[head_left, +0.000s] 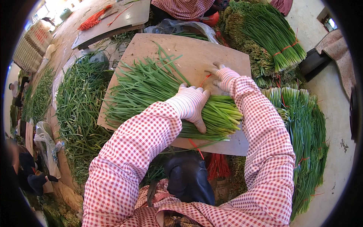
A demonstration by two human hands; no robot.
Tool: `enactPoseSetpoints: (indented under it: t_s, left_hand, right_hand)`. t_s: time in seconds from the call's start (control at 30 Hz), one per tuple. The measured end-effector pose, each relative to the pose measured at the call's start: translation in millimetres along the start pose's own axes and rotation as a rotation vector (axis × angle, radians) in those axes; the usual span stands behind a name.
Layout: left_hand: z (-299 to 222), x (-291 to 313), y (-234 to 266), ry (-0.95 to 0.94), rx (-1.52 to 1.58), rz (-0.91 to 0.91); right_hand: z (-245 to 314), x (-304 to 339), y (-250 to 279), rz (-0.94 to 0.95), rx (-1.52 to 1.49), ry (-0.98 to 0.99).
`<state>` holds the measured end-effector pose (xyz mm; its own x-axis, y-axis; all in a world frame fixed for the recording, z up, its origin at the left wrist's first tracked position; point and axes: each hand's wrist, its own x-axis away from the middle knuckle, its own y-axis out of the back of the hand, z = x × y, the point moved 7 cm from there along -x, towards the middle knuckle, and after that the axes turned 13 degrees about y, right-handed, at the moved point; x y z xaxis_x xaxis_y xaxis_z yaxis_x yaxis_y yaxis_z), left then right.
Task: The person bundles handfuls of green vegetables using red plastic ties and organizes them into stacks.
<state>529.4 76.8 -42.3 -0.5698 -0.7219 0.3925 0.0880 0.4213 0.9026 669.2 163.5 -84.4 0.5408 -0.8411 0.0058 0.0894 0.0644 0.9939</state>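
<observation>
A bunch of garlic chives lies across a brown board, leafy ends to the left and pale cut stems to the right. My left hand, in a striped work glove, spans the bunch from above, thumb on the near side and fingers on the far side. Beyond the stems is my right hand, gloved too, its fingers spread close above the board. A red tie rises beside its fingertips; whether they touch it I cannot tell. Another red end sticks out at the board's near edge, and the part between is hidden.
The board fills the middle. Loose greens are heaped at left. Tied bunches are stacked at far right, with more bunches nearer. Red ties hang below the board; others lie on a far-left table.
</observation>
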Motion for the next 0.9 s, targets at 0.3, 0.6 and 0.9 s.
enactPoseSetpoints:
  t_s: [0.3, 0.6, 0.9]
  left_hand:
    - [1, 2, 4, -0.018, 0.027, -0.011]
    - [2, 0, 1, -0.002, 0.083, 0.034]
    - [3, -3, -4, -0.057, 0.133, -0.035]
  right_hand:
    - [-30, 34, -1, 0.223, 0.009, -0.09]
    - [72, 38, 95, 0.5, -0.277, -0.247]
    - [126, 73, 74, 0.15, -0.455, -0.159]
